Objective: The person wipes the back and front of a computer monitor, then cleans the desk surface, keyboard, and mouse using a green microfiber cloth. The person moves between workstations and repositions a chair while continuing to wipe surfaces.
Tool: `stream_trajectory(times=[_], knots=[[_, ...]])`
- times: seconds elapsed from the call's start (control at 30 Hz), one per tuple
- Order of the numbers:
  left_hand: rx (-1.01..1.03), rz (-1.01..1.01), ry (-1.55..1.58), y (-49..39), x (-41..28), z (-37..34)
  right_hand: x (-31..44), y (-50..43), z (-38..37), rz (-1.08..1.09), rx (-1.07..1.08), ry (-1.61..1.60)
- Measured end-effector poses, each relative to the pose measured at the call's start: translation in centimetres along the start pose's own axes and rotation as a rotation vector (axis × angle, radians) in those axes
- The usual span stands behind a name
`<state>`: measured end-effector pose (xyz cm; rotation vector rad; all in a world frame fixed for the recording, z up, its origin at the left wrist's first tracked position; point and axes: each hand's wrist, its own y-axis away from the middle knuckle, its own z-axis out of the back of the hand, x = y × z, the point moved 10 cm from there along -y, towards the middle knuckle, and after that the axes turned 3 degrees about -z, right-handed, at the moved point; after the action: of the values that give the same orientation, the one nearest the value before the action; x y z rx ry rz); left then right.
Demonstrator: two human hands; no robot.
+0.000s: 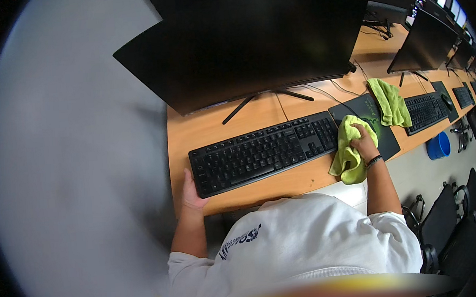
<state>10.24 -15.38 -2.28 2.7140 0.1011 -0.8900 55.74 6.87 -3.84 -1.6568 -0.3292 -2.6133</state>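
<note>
A black computer keyboard point(263, 153) lies slanted across the wooden desk in front of me. My left hand point(192, 192) grips its left end, the thumb along the side edge and the fingers mostly hidden at the lower corner. Bunched in my right hand point(363, 142) is a lime-green cloth point(351, 163), just past the keyboard's right end. That cloth rests over the front of a black mouse pad point(388, 142) with green print. Whether a mouse is under the cloth, I cannot tell. A second lime-green cloth point(390, 102) lies between the pad and the neighbouring keyboard point(426, 111).
A large dark monitor point(247, 48) stands behind the keyboard on splayed legs point(237, 110), with thin cables on the desk point(233, 202). A wall point(77, 159) closes off the left. More monitors point(425, 44) line the right; a blue bin point(438, 146) and black chairs point(439, 217) stand below.
</note>
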Motion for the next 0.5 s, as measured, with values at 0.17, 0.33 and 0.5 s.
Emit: stream_trajectory(times=[0.17,0.33,0.5], knots=[[0.18,-0.085,0.081,-0.3,-0.3,-6.3,6.0,4.7,7.0,-0.006,-0.262,-0.055],[-0.046,0.074,0.006,-1.7,-2.3,-8.8,18.3,14.3,4.9,0.364,-0.005,0.161],[0.28,0.075,-0.08,-3.5,-5.6,-16.5,23.4,19.4,-13.3,0.661,0.592,0.47]])
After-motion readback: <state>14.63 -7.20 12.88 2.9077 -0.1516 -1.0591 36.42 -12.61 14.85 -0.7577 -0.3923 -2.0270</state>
